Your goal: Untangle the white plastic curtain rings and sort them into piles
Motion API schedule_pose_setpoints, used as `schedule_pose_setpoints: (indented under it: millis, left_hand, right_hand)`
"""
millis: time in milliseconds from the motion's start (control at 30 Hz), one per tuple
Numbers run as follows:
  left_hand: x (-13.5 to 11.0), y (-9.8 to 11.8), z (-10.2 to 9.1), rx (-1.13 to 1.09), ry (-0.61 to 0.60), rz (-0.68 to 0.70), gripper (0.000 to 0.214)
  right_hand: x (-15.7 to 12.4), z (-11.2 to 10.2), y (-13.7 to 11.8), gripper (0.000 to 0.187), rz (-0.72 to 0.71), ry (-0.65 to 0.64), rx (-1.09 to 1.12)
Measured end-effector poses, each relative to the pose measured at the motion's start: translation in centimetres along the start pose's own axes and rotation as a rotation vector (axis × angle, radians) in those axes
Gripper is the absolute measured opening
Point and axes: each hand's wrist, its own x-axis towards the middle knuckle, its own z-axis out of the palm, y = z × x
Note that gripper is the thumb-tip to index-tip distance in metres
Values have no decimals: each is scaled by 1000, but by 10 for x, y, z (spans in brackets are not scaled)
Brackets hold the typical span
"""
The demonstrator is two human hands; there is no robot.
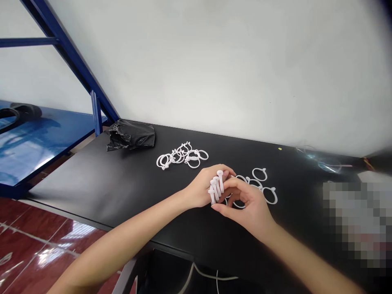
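Observation:
A row of several white curtain rings [217, 188], each with a small eyelet knob, is bunched together in my left hand [200, 186], whose fingers are partly hidden behind them. My right hand [251, 204] is curled round the same rings from the right, thumb at their lower end and index finger along their side. Left of my hands, a loose heap of similar curtain rings [177, 156] lies on the black table [128, 179]. More loose rings [271, 195] lie behind and right of my right hand, some of them partly covered by it.
A crumpled black plastic bag [131, 135] sits at the table's back left. Clear plastic wrapping [329, 165] lies at the back right, near a blurred-out patch [358, 220]. A blue metal frame [75, 57] and blue table [52, 139] stand left. Cables [214, 278] hang below the front edge.

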Motion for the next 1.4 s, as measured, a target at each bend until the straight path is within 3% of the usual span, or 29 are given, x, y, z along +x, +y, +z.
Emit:
schedule_pose_setpoints:
  millis: [167, 367, 633, 833, 1000, 1200, 1400]
  left_hand:
    - [1, -4, -1, 23, 23, -2, 25]
    - [0, -1, -12, 164, -70, 27, 17]
    - [2, 0, -12, 35, -46, -5, 11]
    - [3, -14, 5, -272, 11, -130, 12]
    - [1, -16, 16, -477, -22, -126, 30]
    - [-1, -4, 3, -91, 13, -29, 13]
    - [-2, -1, -11, 260, -81, 50, 15]
  right_hand:
    - [0, 3, 2, 15, 120, 63, 26]
    - [0, -5, 6, 16, 269, -110, 242]
    - [-3, 1, 8, 18, 292, -209, 381]
    - [-7, 11, 11, 19, 229, -21, 248]
    - [-9, 14, 10, 20, 149, 93, 123]
    - [-8, 10, 9, 16, 132, 56, 172]
    - [-5, 6, 6, 15, 125, 39, 226]
